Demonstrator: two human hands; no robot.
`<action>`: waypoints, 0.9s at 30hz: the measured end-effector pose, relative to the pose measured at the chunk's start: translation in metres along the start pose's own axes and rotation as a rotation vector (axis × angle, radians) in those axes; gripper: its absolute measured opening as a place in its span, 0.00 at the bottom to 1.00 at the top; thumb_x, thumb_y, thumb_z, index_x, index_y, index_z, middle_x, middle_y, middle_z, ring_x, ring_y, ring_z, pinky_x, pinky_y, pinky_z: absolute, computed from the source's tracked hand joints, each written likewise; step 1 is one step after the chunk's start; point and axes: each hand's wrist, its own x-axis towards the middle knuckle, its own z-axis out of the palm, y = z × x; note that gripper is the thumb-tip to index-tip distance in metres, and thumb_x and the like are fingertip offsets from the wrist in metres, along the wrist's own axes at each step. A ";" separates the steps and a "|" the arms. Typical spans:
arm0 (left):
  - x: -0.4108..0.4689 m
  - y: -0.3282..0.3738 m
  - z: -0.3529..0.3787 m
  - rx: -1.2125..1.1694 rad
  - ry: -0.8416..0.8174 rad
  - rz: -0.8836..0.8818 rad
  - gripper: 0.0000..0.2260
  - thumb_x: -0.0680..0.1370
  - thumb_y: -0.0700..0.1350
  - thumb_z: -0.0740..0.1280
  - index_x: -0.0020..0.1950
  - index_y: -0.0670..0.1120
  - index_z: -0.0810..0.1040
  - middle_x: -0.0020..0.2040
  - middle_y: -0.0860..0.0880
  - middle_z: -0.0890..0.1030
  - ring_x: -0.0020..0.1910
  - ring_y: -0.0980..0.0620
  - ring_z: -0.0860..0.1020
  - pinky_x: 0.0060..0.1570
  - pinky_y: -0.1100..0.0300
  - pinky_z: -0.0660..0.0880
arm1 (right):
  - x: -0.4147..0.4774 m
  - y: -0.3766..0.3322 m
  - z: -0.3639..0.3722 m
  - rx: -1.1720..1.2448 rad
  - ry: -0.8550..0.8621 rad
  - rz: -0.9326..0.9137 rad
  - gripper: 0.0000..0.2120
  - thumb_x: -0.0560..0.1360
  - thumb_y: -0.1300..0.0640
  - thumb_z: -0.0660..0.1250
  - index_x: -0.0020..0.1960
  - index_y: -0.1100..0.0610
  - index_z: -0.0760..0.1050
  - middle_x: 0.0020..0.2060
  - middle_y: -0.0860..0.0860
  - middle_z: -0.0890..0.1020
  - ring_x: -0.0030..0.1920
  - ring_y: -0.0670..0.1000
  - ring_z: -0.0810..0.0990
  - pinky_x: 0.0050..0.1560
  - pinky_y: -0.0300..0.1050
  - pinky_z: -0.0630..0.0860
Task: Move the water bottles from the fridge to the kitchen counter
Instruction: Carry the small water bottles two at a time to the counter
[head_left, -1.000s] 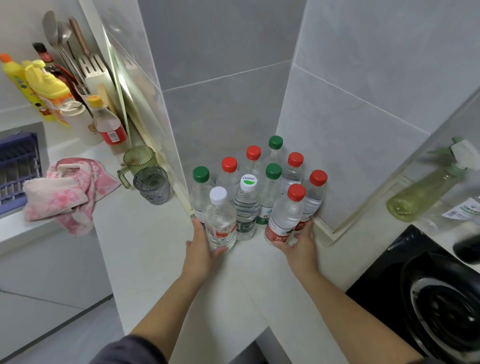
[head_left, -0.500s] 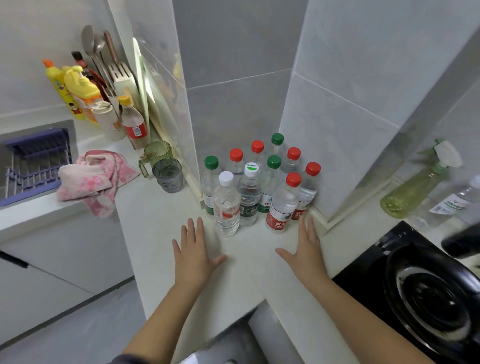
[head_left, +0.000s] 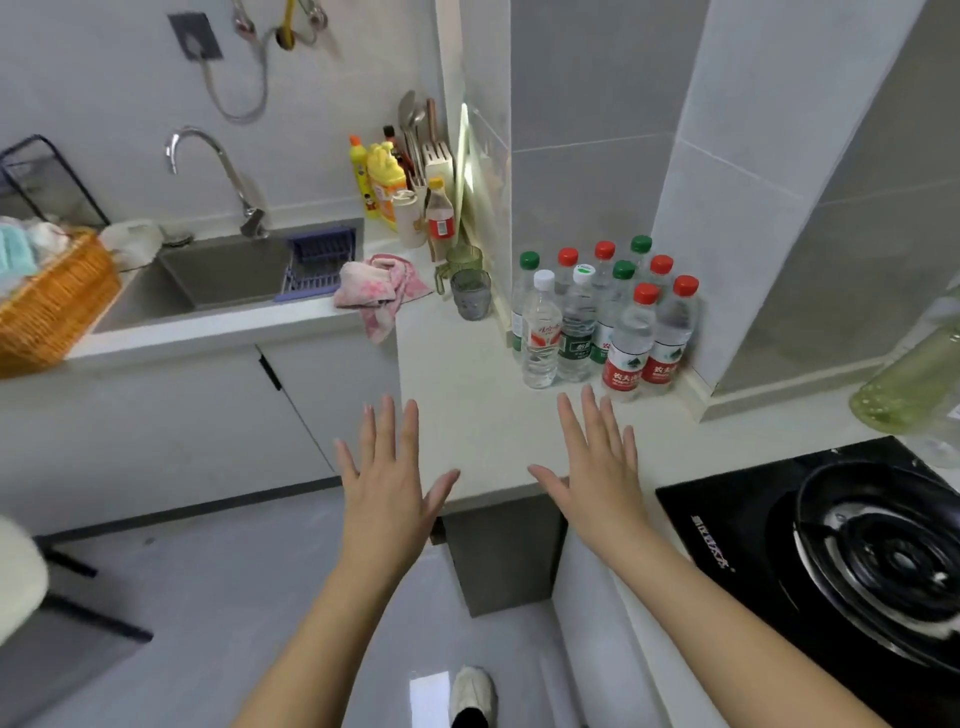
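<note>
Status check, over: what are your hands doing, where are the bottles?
Left hand open, right hand open, both empty. Water bottles standing on counter corner. Nothing in the way.

Two red-capped bottles (head_left: 629, 343) in front of me show 农夫山 on their red labels. I can't read the white mark on the stove (head_left: 737, 509) or the other labels.

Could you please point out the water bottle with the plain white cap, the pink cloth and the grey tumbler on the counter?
water bottle with the plain white cap (head_left: 541, 338): head view, on its label.
pink cloth (head_left: 374, 283): head view, on its bunched middle.
grey tumbler (head_left: 470, 299): head view, on its side wall.
</note>
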 end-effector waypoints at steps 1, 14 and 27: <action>-0.011 -0.006 -0.010 0.003 0.021 -0.018 0.38 0.77 0.67 0.48 0.79 0.49 0.39 0.79 0.47 0.37 0.77 0.45 0.36 0.75 0.40 0.42 | -0.005 -0.012 -0.003 0.006 0.007 -0.044 0.41 0.78 0.35 0.55 0.79 0.48 0.36 0.79 0.52 0.36 0.78 0.55 0.35 0.77 0.59 0.40; -0.193 -0.136 -0.119 0.084 0.260 -0.407 0.37 0.76 0.65 0.48 0.79 0.46 0.51 0.80 0.44 0.49 0.79 0.44 0.43 0.74 0.38 0.47 | -0.078 -0.226 -0.007 0.163 -0.015 -0.620 0.40 0.78 0.34 0.54 0.79 0.47 0.36 0.79 0.50 0.37 0.77 0.53 0.32 0.76 0.57 0.38; -0.512 -0.299 -0.221 0.230 0.385 -0.745 0.37 0.76 0.64 0.50 0.79 0.45 0.52 0.80 0.44 0.48 0.78 0.44 0.43 0.74 0.38 0.46 | -0.335 -0.494 -0.010 0.294 -0.060 -1.027 0.39 0.79 0.38 0.57 0.80 0.49 0.41 0.80 0.52 0.41 0.79 0.55 0.37 0.77 0.60 0.43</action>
